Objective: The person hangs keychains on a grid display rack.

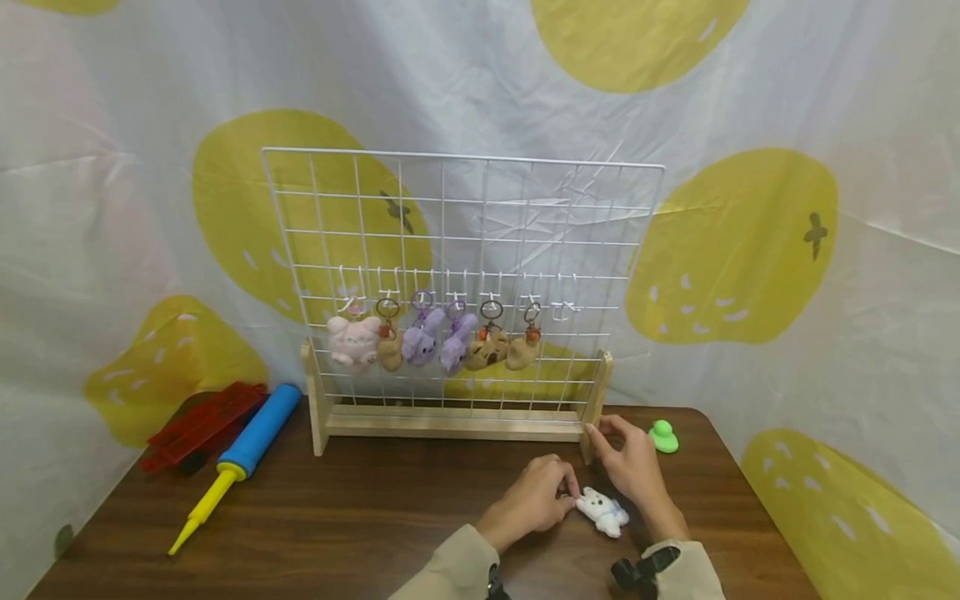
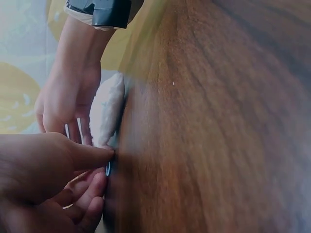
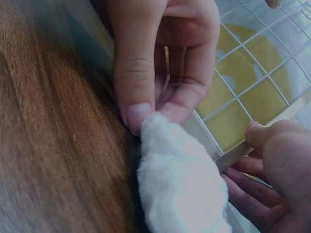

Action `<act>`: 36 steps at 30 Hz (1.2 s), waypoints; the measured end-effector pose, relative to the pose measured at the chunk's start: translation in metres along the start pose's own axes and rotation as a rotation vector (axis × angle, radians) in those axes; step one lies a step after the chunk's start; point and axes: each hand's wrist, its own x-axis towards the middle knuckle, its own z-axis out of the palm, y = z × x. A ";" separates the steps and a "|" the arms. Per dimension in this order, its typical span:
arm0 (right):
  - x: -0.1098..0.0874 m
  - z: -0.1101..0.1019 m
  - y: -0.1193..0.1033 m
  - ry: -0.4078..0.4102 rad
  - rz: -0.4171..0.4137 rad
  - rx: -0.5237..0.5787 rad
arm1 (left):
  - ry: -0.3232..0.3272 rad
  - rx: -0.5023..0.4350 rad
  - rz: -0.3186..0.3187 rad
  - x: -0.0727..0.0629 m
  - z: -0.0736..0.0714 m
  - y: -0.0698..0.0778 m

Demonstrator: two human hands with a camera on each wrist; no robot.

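Note:
A small white plush keychain [image 1: 604, 513] with a pale blue band lies on the table between the two hands. My left hand [image 1: 534, 495] pinches its end between thumb and forefinger. A thin metal loop [image 2: 108, 168] shows beside those fingertips in the left wrist view, the rest of it hidden. My right hand [image 1: 632, 463] grips the right foot of the wooden stand [image 1: 596, 392], thumb on its front and fingers on the far side. The stand carries a white wire grid [image 1: 442, 200], where pink [image 1: 354, 342], brown and purple [image 1: 422, 340] plush keychains hang in a row.
An empty white hook [image 1: 564, 310] sits at the right end of the row. A green rubber duck [image 1: 663, 437] stands at the table's back right. To the left lie a blue and yellow hand pump [image 1: 258, 429] and a red plastic item [image 1: 202, 427]. Patterned cloth hangs behind.

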 end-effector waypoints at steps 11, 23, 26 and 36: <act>-0.001 -0.001 0.001 -0.006 0.030 0.018 | -0.020 -0.139 -0.053 -0.003 -0.007 0.000; 0.000 -0.001 -0.002 -0.007 0.022 0.049 | -0.006 -0.121 -0.062 -0.011 -0.016 0.002; 0.000 0.000 -0.002 -0.012 0.027 0.055 | -0.006 -0.132 -0.064 -0.012 -0.016 0.000; 0.000 0.000 -0.001 0.006 0.013 0.012 | 0.224 -0.260 0.117 -0.002 -0.014 -0.023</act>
